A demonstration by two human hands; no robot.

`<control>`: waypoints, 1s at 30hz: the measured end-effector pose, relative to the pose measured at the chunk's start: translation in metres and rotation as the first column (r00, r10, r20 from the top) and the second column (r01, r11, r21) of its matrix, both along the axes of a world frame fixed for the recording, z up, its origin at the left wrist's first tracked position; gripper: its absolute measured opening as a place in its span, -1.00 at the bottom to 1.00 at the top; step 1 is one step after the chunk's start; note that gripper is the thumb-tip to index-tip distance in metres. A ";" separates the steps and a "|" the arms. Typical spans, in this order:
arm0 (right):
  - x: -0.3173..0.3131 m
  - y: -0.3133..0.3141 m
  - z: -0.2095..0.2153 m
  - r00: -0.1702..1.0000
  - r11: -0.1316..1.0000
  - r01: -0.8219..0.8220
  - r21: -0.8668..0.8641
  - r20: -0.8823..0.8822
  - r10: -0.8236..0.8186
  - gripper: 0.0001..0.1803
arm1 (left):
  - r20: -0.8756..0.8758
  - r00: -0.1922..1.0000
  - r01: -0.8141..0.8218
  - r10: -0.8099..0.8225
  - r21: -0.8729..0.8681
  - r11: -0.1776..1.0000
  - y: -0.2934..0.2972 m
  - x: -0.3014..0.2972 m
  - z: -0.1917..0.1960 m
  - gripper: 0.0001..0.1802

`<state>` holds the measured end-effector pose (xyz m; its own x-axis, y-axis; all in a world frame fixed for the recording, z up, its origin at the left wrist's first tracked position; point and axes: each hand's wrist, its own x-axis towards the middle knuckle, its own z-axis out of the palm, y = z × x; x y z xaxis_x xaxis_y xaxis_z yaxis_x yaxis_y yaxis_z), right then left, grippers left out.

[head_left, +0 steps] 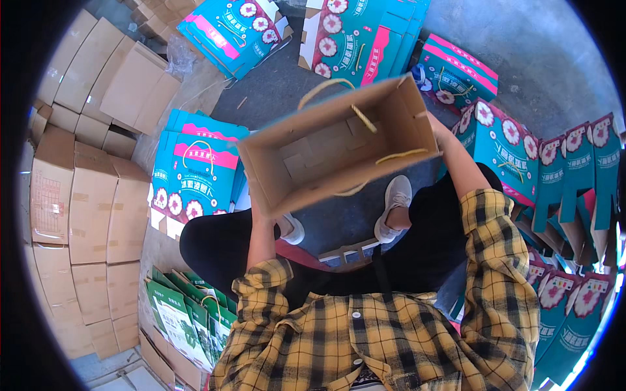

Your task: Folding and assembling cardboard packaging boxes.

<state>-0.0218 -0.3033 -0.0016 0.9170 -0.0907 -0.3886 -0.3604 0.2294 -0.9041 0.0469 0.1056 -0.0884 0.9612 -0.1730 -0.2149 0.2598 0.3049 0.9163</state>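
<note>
Gripping a box [355, 177] by its ends between left hand [255, 206] and right hand [441, 133], in the air over white shoes [396, 195]; cannot tell how far bent, with fingers mostly hidden by cardboard. Inside, bottom flaps and a cord [364, 118]. Below, grey floor [544, 58]. At left, flattened teal cartons [202, 173] and, lower, green bags [173, 313]; at right, teal rows [577, 169]. Farther, teal piles [372, 32]; far left, stacked brown boxes [91, 202].

open box [329, 146]: 1 | white shoes [396, 197]: 2 | forearms [461, 163]: 2
</note>
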 end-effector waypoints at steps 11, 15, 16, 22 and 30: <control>0.020 -0.005 -0.022 0.998 0.992 -0.063 -0.108 -0.006 0.062 -0.37 | -0.048 0.999 0.005 0.002 0.146 0.989 -0.009 0.003 -0.021 -0.32; 0.025 -0.034 -0.047 0.947 0.935 -0.180 -0.306 -0.313 0.080 -0.33 | -0.032 0.998 0.059 -0.050 0.453 0.890 -0.032 -0.003 -0.019 -0.34; 0.027 -0.028 -0.043 0.946 0.934 -0.189 -0.304 -0.312 0.090 -0.33 | -0.143 0.988 0.132 -0.058 0.590 0.797 -0.035 -0.007 -0.014 -0.33; 0.017 0.014 -0.037 0.907 -0.120 -0.058 -0.991 -0.102 0.409 -0.70 | -0.002 0.985 0.135 -0.172 0.628 0.766 -0.037 -0.004 -0.019 -0.37; 0.038 0.033 -0.044 0.769 -0.440 -0.126 -0.889 -0.368 0.522 -0.83 | 0.089 0.915 0.179 -0.394 0.785 0.593 -0.049 -0.010 -0.009 -0.17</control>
<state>0.0159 -0.2706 -0.0459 0.9603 0.2351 -0.1503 0.2599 -0.9496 0.1753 0.0372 0.0567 -0.0970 0.9262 -0.3302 -0.1820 -0.0396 -0.5650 0.8241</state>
